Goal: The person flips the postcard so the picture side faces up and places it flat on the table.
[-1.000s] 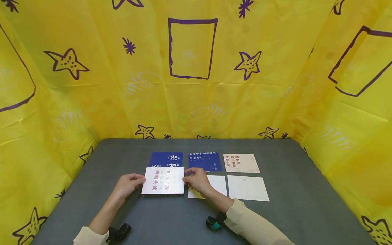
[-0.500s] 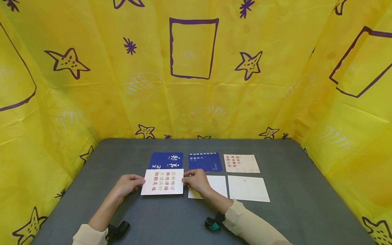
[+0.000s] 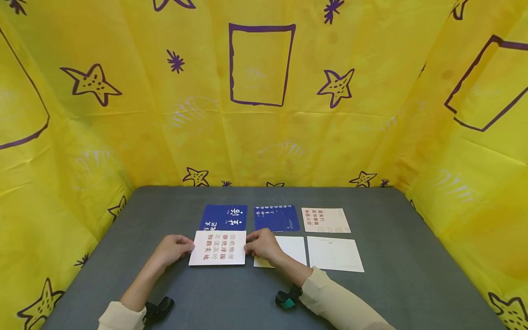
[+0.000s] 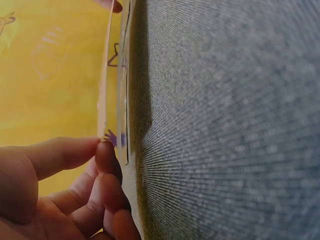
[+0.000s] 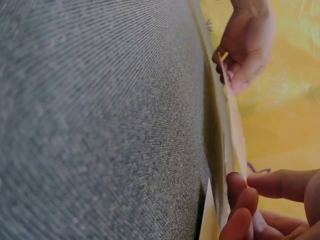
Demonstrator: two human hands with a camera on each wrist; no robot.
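A white card with columns of red and grey characters (image 3: 218, 248) lies level between my two hands in the head view. My left hand (image 3: 172, 250) pinches its left edge between thumb and fingers. The right edge is pinched by my right hand (image 3: 264, 245). In both wrist views the card (image 4: 104, 90) appears edge-on, a little above the grey table (image 5: 100, 110). Just behind it lies a dark blue card with white characters (image 3: 224, 216). My right hand and wrist overlap a plain white card (image 3: 294, 250), hiding part of it.
Right of the first blue card lie a second blue card (image 3: 276, 218) and a cream card with red characters (image 3: 326, 220). Another white card (image 3: 335, 254) lies at the front right. Yellow cloth (image 3: 264, 137) with purple drawings walls the table at the back and sides.
Both hands have brought the held card slightly toward the near side and lower, so more of the blue card behind it shows. The other cards stay in place.
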